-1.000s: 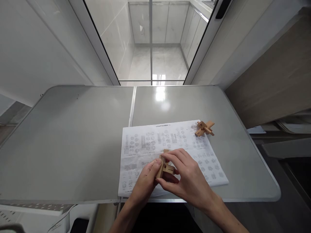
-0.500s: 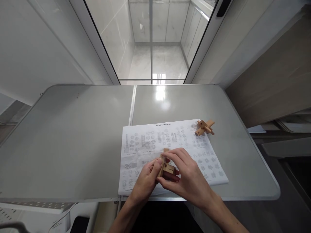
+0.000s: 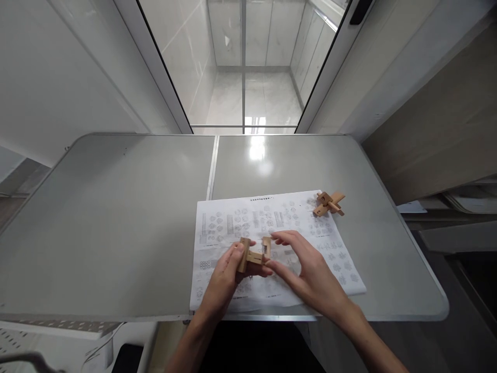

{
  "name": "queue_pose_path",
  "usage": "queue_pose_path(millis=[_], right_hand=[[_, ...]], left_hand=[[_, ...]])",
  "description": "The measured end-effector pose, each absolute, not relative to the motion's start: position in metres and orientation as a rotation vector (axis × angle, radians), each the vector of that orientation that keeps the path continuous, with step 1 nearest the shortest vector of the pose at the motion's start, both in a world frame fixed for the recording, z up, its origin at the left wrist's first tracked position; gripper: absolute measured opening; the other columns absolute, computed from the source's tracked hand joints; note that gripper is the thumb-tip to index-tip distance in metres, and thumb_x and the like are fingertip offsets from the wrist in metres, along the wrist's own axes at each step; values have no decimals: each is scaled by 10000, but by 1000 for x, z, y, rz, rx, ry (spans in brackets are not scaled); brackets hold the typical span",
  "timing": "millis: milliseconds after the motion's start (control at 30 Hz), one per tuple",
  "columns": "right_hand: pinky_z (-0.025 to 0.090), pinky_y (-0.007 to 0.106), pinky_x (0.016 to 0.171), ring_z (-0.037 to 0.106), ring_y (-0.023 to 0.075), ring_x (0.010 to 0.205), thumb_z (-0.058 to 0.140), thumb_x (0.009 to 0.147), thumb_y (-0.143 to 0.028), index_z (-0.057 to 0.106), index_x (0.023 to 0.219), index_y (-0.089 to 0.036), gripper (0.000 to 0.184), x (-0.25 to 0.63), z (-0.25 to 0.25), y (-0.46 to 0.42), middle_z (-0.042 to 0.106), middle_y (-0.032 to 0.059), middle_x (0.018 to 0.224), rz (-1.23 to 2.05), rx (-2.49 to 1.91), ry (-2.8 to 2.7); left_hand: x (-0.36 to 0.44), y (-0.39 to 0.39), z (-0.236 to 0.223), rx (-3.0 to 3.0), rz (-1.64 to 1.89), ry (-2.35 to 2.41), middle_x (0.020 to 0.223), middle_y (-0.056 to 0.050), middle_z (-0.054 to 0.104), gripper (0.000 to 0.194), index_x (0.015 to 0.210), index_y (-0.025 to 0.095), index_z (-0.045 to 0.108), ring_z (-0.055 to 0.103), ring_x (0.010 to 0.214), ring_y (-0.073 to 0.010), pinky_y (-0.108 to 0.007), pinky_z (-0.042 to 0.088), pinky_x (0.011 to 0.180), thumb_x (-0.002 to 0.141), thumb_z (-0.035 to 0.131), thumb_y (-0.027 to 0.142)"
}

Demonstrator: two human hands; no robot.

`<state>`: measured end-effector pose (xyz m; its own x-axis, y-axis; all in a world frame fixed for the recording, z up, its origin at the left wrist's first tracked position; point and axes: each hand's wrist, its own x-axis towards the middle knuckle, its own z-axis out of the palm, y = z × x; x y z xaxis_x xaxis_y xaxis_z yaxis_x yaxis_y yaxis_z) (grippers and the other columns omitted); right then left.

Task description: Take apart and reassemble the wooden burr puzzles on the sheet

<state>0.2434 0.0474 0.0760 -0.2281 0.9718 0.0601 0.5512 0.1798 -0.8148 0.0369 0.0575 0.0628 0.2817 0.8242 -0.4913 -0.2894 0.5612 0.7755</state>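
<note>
My left hand (image 3: 225,269) is closed on two joined wooden burr-puzzle pieces (image 3: 244,254), one bar standing along the thumb and the other sticking out to the right. Between the thumb and index fingertip of my right hand (image 3: 310,264) is a separate notched puzzle piece (image 3: 266,245), gripped by its two ends. This piece stands at the tip of the jutting bar; whether they touch I cannot tell. Both hands are over a printed instruction sheet (image 3: 229,207) with small diagrams. An assembled cross-shaped wooden puzzle (image 3: 329,203) rests on the sheet's upper right corner.
The grey folding table (image 3: 155,217) has a metal edge and a seam across it. Beyond it is a glass door (image 3: 225,98). A black phone (image 3: 128,358) lies below the table at lower left. Shelves with papers (image 3: 469,199) stand at the right.
My hands have moved apart. The notched piece is now separate at my right fingertips, while my left hand has shifted left with the joined pieces.
</note>
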Motion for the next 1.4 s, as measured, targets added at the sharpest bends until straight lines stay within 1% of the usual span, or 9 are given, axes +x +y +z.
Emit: queue_pose_path(millis=[100,300,500,700,867,967,1067,1167,1400], right_hand=[[558,513,1052,613,313,1268,623,1040,-317,528,1398,-301,370,249,60,49,613,107,1355,848,-1505,-1904],[593,530,1008,622,327,1248,739,938,-257,415,1540,-309,686,241,30,48,550,134,1399,879,-1544,-1983],[615,454,932,675,275,1111,747,904,-208,525,1428,-275,573,237,32,53,588,107,1316,886,-1493,-1927],[615,409,887,697,221,930,767,899,-262,523,1416,-271,572,239,41,50,692,69,1184,977,-1374,-1730],[622,398,882,689,192,874,729,923,-243,496,1446,-297,575,238,42,46,714,39,1111,1030,-1251,-1688],[621,401,875,682,185,844,720,933,-234,511,1434,-299,547,235,45,44,713,30,1069,1047,-1184,-1684],[616,406,867,684,193,857,741,922,-248,507,1442,-296,572,233,50,45,721,36,1063,1168,-1160,-1616],[613,413,893,708,217,936,795,894,-305,529,1430,-279,599,232,52,46,734,53,1067,1424,-1131,-1406],[517,528,1104,668,329,1244,821,832,-597,696,1286,-248,586,230,59,43,729,124,1275,1826,-1085,-928]], left_hand=[[29,62,58,656,866,1067,1010,-128,808,546,1291,140,574,788,829,-259,-415,582,909,980,631,585],[24,63,59,767,855,1131,874,-42,763,512,1278,181,476,712,696,-195,-374,558,819,979,656,555],[22,61,60,950,706,1141,677,52,626,524,1347,179,504,579,569,-127,-274,480,671,1016,594,575],[22,59,55,908,697,1138,656,73,580,474,1226,198,487,497,493,-90,-224,412,539,1007,592,605],[25,59,59,771,696,1073,652,75,526,526,1265,182,521,424,454,-74,-221,416,486,1014,545,643],[25,58,61,723,711,997,686,72,514,596,1281,173,544,422,482,-69,-224,435,488,929,690,632],[24,56,64,743,707,960,769,52,557,668,1277,186,576,463,546,-72,-213,441,501,772,899,480],[24,55,67,808,709,1017,836,26,599,650,1284,206,595,527,625,-100,-214,459,532,755,919,401],[22,50,74,1394,865,1234,1156,-52,672,682,1374,294,606,657,994,-228,-319,546,842,762,906,287]])
